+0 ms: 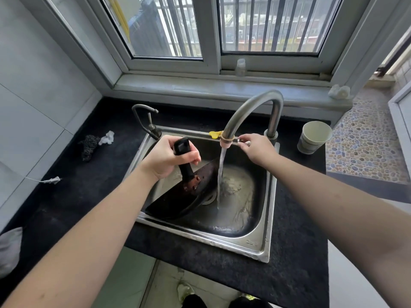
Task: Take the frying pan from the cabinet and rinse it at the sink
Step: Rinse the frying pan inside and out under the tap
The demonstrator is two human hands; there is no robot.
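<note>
A dark frying pan [178,204] stands tilted on its edge inside the steel sink [265,227], its black handle pointing up. My left hand [165,157] grips that handle near its end. A tall curved faucet [251,107] runs a stream of water [220,181] into the basin just right of the pan's rim. My right hand [255,146] reaches behind the spout and pinches the faucet's lever at the sink's back edge.
A small second tap [146,121] stands at the sink's back left. A pale cup [313,136] sits on the black counter at the right. A dark scrubber [89,146] and a white scrap lie at the left. The windowsill runs behind.
</note>
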